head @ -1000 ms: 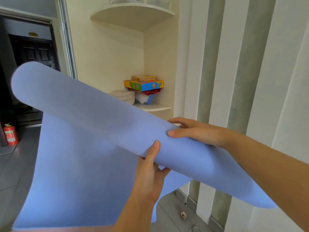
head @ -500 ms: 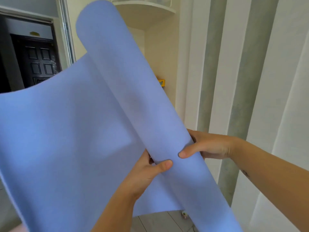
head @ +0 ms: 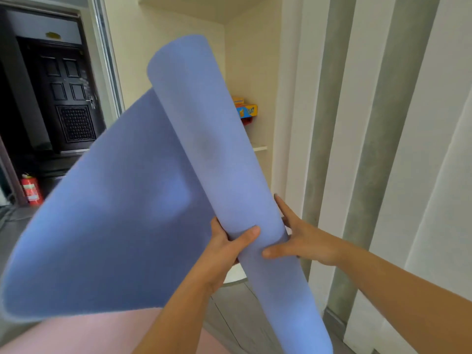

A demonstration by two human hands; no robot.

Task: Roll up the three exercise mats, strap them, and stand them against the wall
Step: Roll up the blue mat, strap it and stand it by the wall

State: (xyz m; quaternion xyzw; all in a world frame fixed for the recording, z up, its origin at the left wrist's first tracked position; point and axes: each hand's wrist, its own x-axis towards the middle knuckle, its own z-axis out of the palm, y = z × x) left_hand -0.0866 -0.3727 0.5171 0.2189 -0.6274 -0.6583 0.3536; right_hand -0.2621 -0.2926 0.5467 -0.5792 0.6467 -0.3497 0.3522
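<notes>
1. Blue foam, matte and finely grained, fills the head view. The blue mat (head: pixel 212 154) is held in the air, half rolled into a slack tube that tilts from upper left to lower right. Its loose flap (head: pixel 115 213) sags broadly to the left.
2. The left hand (head: pixel 224 249) grips the tube, thumb across its front. The right hand (head: pixel 304 241) braces the far side, fingers straight and thumb pressing the front.
3. The tube looks loose and slightly conical. It is probably best to turn it with both hands, drawing the flap taut and keeping the edges flush.
4. Behind stand a striped wall (head: pixel 383 123), a panelled dark door (head: pixel 69 98) and a red fire extinguisher (head: pixel 30 189). The smooth pink surface (head: pixel 102 335) below may be another mat.
</notes>
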